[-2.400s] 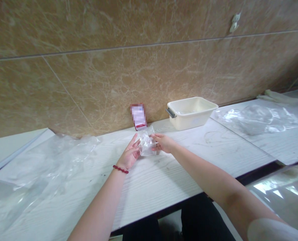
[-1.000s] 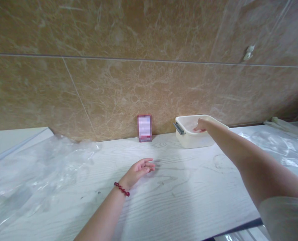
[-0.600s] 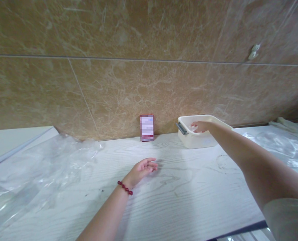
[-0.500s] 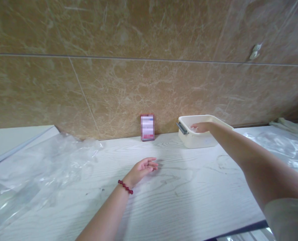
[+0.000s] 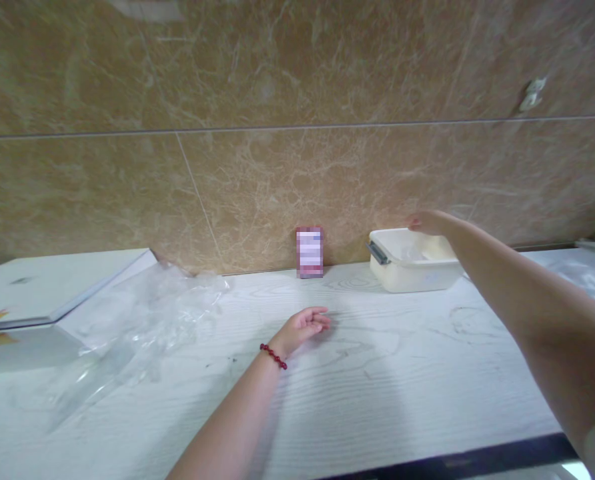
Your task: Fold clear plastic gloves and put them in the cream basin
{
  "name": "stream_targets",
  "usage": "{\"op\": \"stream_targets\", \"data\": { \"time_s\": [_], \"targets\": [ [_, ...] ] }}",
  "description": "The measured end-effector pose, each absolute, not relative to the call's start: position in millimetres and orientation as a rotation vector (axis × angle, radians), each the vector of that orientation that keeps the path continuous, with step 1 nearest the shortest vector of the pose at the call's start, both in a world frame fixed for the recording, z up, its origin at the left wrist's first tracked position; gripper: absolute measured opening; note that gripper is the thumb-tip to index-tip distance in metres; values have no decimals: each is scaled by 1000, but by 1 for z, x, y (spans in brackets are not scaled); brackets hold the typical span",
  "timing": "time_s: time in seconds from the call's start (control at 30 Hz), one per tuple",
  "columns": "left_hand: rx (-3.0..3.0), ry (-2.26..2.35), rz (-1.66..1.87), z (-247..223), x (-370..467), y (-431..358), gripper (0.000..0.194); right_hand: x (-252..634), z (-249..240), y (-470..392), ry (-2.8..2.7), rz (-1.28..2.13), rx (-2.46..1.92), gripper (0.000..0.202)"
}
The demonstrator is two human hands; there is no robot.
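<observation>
My left hand point(image 5: 305, 329), with a red bead bracelet at its wrist, hovers low over the pale wood-grain table, its fingers apart and holding nothing. My right hand point(image 5: 426, 223) is above the back rim of a cream plastic bin point(image 5: 417, 277) with a grey latch on its left end. Its fingers are small and blurred, so whether they hold anything does not show. Something clear or whitish lies inside the bin. A small red-edged card point(image 5: 310, 252) with a blurred face stands upright against the wall, left of the bin.
Crumpled clear plastic film point(image 5: 147, 313) covers the left of the table point(image 5: 357, 393), beside a white box point(image 5: 62, 280). More clear plastic point(image 5: 585, 277) lies at the far right. A brown marble wall point(image 5: 297, 173) with a small hook point(image 5: 533, 93) rises behind.
My right hand has risen from inside the bin to above its back rim. My left hand keeps nearly the same pose. The view has shifted left, showing more of the white box.
</observation>
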State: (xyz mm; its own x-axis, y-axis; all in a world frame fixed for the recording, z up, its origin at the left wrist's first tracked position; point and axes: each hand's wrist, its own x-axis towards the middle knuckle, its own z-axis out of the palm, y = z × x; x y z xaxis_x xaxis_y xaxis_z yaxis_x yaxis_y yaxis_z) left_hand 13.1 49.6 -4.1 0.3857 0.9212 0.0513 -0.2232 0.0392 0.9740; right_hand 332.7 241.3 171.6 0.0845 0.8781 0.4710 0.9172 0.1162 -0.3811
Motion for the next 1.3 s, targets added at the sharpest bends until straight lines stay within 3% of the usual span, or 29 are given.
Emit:
{"op": "stream_targets", "data": {
  "time_s": [0.1, 0.17, 0.37, 0.5, 0.73, 0.83, 0.97, 1.13, 1.3],
  "targets": [
    [1201, 736, 1028, -5, 13, 50, 37, 307, 175, 201, -1844, -103, -1598, 25],
    [1193, 747, 1043, -6, 15, 50, 36, 281, 157, 161, -1816, -60, -1391, 25],
    [1339, 997, 1143, 0, 19, 46, 30, 205, 46, 54, -1981, 469, -1086, 18],
    [1515, 1448, 1311, 13, -9, 45, 29, 192, 6, 38, -2022, 596, -1062, 18],
    [1296, 2050, 1478, 46, -125, -1, 36, 200, 0, 51, -2007, 593, -1149, 21],
    [1108, 2785, 988, 43, -175, -34, 37, 199, -2, 51, -2012, 606, -1145, 22],
    [786, 3160, 527, 25, -227, -64, 49, 197, -2, 50, -2030, 605, -1137, 23],
    [887, 3087, 451, 23, -258, -71, 34, 198, -3, 50, -2028, 635, -1149, 24],
    [1066, 3065, 557, 36, -265, -61, 46, 199, -2, 50, -2020, 648, -1170, 25]
  ]
}}
